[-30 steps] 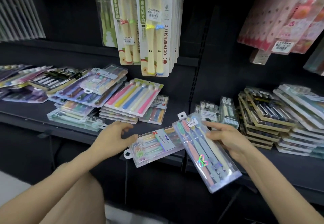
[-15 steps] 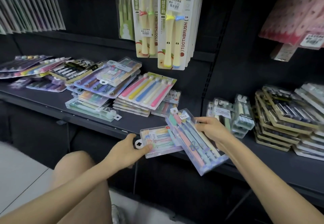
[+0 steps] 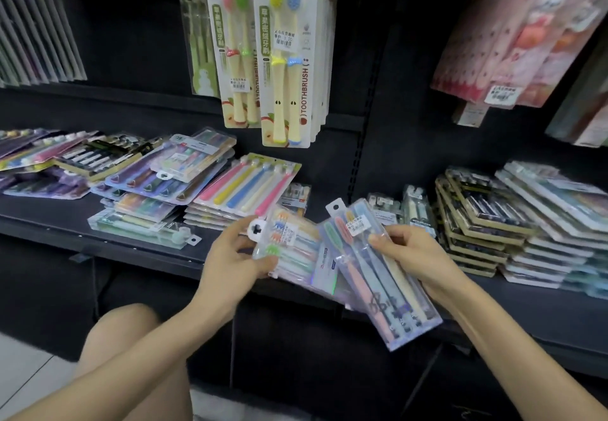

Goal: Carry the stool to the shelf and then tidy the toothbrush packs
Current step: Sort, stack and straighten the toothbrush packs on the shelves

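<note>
My left hand (image 3: 232, 256) grips the hanger end of a clear pack of multicoloured toothbrushes (image 3: 296, 249), lifted just above the front of the black shelf (image 3: 138, 246). My right hand (image 3: 414, 256) holds a longer clear pack of pastel toothbrushes (image 3: 368, 275), thumb on its face, tilted down to the right and overlapping the first pack. No stool is in view.
Stacks of toothbrush packs lie on the shelf: a pink-yellow-blue stack (image 3: 245, 187) and purple packs (image 3: 158, 177) at left, gold-edged dark stacks (image 3: 477, 223) at right. Yellow packs (image 3: 286, 58) and pink packs (image 3: 513, 35) hang above. My bare knee (image 3: 131, 348) is below the shelf.
My left hand went from resting on the shelf edge to gripping the multicoloured pack and lifting it. The right hand's pack swung nearer and now overlaps it.
</note>
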Demonstrator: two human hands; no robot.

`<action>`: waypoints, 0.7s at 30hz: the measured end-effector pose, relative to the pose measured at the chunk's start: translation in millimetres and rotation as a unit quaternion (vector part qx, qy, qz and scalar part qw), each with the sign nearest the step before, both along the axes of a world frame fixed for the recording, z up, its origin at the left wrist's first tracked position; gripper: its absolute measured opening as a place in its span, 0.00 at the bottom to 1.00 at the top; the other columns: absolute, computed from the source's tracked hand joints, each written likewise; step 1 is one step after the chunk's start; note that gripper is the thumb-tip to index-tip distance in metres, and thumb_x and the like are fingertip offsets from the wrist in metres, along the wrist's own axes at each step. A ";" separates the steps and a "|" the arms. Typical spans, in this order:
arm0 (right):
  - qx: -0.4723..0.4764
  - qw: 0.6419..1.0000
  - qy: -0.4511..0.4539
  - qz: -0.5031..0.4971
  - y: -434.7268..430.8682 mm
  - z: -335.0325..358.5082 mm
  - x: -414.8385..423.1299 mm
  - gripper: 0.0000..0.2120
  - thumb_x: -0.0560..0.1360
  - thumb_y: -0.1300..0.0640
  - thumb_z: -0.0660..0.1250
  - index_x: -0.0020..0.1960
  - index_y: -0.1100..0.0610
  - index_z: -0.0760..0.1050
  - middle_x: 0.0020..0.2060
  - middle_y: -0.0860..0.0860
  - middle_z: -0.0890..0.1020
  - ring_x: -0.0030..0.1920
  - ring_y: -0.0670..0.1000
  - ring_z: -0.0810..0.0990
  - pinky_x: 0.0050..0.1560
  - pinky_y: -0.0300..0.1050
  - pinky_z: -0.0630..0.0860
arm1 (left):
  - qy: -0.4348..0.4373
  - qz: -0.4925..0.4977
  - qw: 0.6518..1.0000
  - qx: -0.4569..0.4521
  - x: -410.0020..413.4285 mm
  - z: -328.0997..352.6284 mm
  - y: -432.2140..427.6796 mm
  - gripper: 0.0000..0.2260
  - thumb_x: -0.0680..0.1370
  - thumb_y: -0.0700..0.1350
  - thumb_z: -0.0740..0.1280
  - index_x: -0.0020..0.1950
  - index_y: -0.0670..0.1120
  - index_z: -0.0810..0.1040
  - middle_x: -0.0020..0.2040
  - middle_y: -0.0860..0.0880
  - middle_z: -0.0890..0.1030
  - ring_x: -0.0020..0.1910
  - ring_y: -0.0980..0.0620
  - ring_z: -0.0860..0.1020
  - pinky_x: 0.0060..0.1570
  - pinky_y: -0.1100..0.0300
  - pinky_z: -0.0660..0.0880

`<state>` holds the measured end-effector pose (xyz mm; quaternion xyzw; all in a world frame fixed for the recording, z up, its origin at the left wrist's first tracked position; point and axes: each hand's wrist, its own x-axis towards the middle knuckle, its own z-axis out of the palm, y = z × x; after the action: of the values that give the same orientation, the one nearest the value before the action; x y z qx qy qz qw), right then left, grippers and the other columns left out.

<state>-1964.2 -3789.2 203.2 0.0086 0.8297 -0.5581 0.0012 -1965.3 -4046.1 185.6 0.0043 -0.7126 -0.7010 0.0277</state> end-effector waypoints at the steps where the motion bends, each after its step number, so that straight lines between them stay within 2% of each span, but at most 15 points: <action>1: 0.014 1.000 0.005 -0.003 5.7 6.7 2.1 0.09 0.76 0.51 0.68 0.49 0.57 0.81 0.43 0.53 0.86 0.41 0.52 0.85 0.45 0.47 0.82 | 0.011 -0.010 1.000 -0.008 -2.3 9.7 3.5 0.26 0.70 0.30 0.71 0.61 0.52 0.72 0.41 0.50 0.80 0.36 0.52 0.79 0.35 0.65 0.76; 3: 0.027 1.000 0.010 -0.003 19.5 16.9 8.7 0.12 0.74 0.49 0.68 0.51 0.56 0.80 0.44 0.52 0.86 0.43 0.51 0.85 0.47 0.47 0.81 | 0.032 -0.041 0.998 -0.025 -6.8 29.6 14.2 0.25 0.70 0.29 0.71 0.60 0.52 0.74 0.41 0.48 0.80 0.35 0.54 0.78 0.33 0.71 0.73; 4: 0.011 1.000 0.008 0.001 27.1 19.9 12.6 0.14 0.73 0.48 0.68 0.53 0.56 0.80 0.45 0.52 0.86 0.45 0.52 0.85 0.47 0.47 0.81 | 0.041 -0.059 0.997 -0.026 -10.1 38.2 20.9 0.25 0.70 0.28 0.70 0.60 0.51 0.74 0.42 0.46 0.81 0.34 0.55 0.78 0.32 0.71 0.73; 8: -0.099 0.995 -0.004 -0.015 53.6 29.1 33.2 0.19 0.71 0.50 0.66 0.56 0.62 0.77 0.46 0.53 0.85 0.45 0.50 0.83 0.42 0.38 0.79 | 0.048 -0.124 0.991 0.016 -27.8 69.9 64.7 0.24 0.69 0.26 0.69 0.60 0.47 0.73 0.40 0.44 0.83 0.33 0.50 0.79 0.36 0.55 0.77; 10: -0.115 0.992 0.025 -0.047 62.0 35.1 43.4 0.20 0.73 0.51 0.65 0.58 0.65 0.75 0.49 0.54 0.84 0.47 0.49 0.82 0.47 0.39 0.79 | 0.053 -0.149 0.986 0.045 -38.2 83.5 94.7 0.22 0.70 0.28 0.69 0.59 0.46 0.73 0.41 0.43 0.83 0.33 0.51 0.79 0.34 0.58 0.74; 13: -0.142 0.981 0.074 -0.110 80.6 40.4 57.5 0.22 0.74 0.50 0.65 0.57 0.69 0.73 0.51 0.61 0.82 0.50 0.55 0.81 0.58 0.54 0.75 | 0.062 -0.167 0.980 0.089 -46.8 97.3 142.5 0.18 0.72 0.32 0.70 0.59 0.42 0.74 0.45 0.42 0.83 0.36 0.51 0.80 0.36 0.60 0.74; 15: -0.166 0.969 0.096 -0.158 94.1 44.6 67.7 0.27 0.71 0.47 0.67 0.57 0.70 0.72 0.51 0.63 0.82 0.51 0.59 0.80 0.60 0.60 0.73 | 0.075 -0.196 0.972 0.103 -42.0 100.2 172.3 0.14 0.73 0.35 0.70 0.58 0.41 0.76 0.45 0.43 0.84 0.38 0.51 0.81 0.35 0.64 0.76; 18: -0.197 0.949 0.114 -0.220 122.7 45.7 78.1 0.27 0.69 0.42 0.71 0.57 0.62 0.76 0.52 0.58 0.83 0.54 0.57 0.81 0.60 0.57 0.75 | 0.058 -0.304 0.947 0.081 -23.2 89.0 211.8 0.19 0.73 0.38 0.71 0.61 0.50 0.73 0.46 0.46 0.85 0.44 0.49 0.84 0.38 0.61 0.79; 21: -0.236 0.927 0.119 -0.267 155.9 45.3 84.4 0.16 0.72 0.50 0.68 0.54 0.60 0.79 0.48 0.56 0.85 0.48 0.52 0.84 0.49 0.44 0.80 | 0.001 -0.402 0.915 0.043 -5.2 74.3 244.3 0.34 0.66 0.45 0.76 0.64 0.64 0.64 0.49 0.48 0.85 0.48 0.47 0.83 0.45 0.52 0.80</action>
<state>-1879.7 -3633.3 248.5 0.1629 0.6348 -0.7144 -0.2450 -1970.5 -3801.8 259.9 -0.2821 -0.6232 -0.6829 -0.2561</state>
